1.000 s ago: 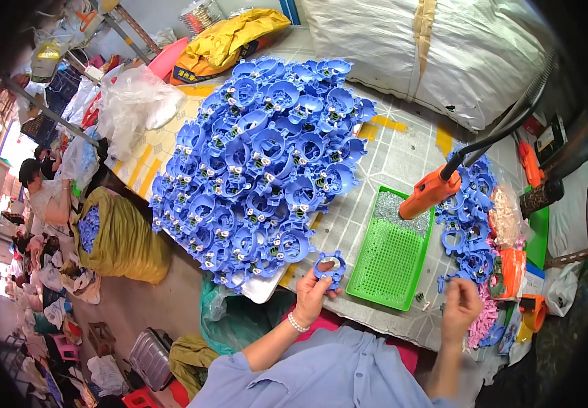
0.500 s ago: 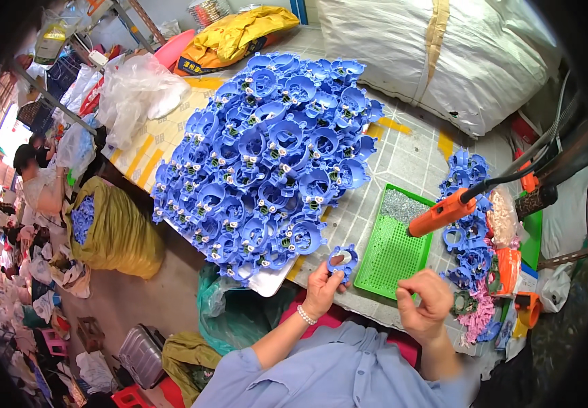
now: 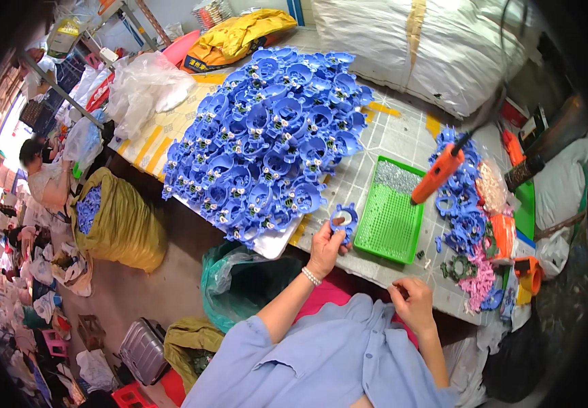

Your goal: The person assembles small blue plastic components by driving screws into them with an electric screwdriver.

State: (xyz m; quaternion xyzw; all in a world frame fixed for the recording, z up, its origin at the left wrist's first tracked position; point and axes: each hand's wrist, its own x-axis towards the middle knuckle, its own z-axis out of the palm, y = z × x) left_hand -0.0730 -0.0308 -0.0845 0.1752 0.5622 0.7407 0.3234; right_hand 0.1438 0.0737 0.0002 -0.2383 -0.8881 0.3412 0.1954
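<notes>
My left hand point(image 3: 325, 250) grips a blue plastic ring-shaped part point(image 3: 352, 219) with small knobs on its rim and a pale round middle. It holds the part near the table's front edge, left of a green perforated tray point(image 3: 374, 228). Small silvery screws point(image 3: 396, 178) lie at the tray's far end. My right hand point(image 3: 414, 304) is in front of the table edge, its fingers curled together; whatever they may hold is too small to make out. An orange electric screwdriver point(image 3: 438, 177) hangs on its cable, tip down over the tray's right side.
A large heap of blue parts point(image 3: 267, 146) covers the table's left. More blue parts point(image 3: 463, 231), pink pieces point(image 3: 479, 279) and an orange tape dispenser point(image 3: 527, 275) are at the right. A teal plastic bag point(image 3: 222, 292) stands below the edge. White sacks point(image 3: 376, 41) lie behind.
My right hand has drawn back from beside the tray to in front of the table edge. The screwdriver hangs more upright. My left hand still grips the blue part.
</notes>
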